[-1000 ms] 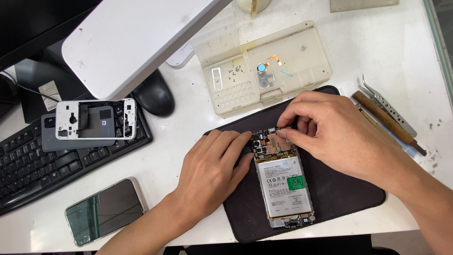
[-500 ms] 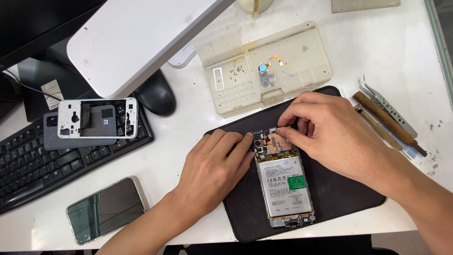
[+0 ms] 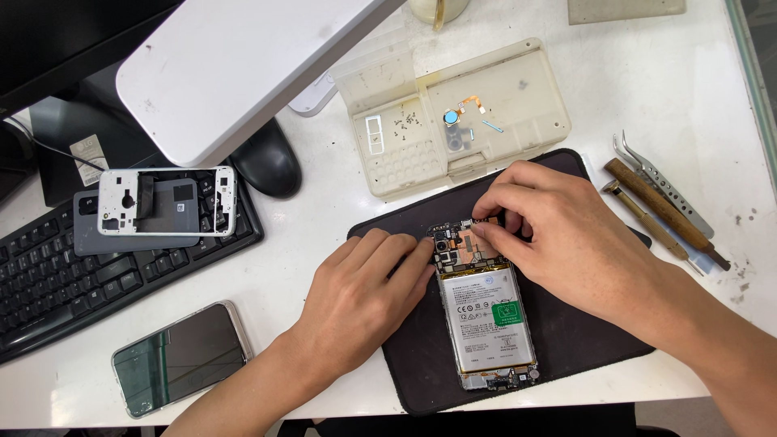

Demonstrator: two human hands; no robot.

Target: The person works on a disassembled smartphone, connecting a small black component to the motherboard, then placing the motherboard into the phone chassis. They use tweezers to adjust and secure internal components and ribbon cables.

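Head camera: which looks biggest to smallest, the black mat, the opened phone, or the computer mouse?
1. Black mat
2. Opened phone
3. Computer mouse, though the white stand hides part of it, so its full size is unsure.

We look steeply down from head height onto the white desk (image 3: pixel 324 243), fairly near. Our single view centres the dark mat (image 3: pixel 583 340), with the keyboard (image 3: pixel 48 283) at its left edge.

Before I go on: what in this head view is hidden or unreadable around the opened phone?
- Opened phone, top right corner: covered by the right hand.
- Anything pinched in its fingers: too small to tell.
- Phone's left edge: partly under the left hand.
- Screws in the parts tray: too small to count.
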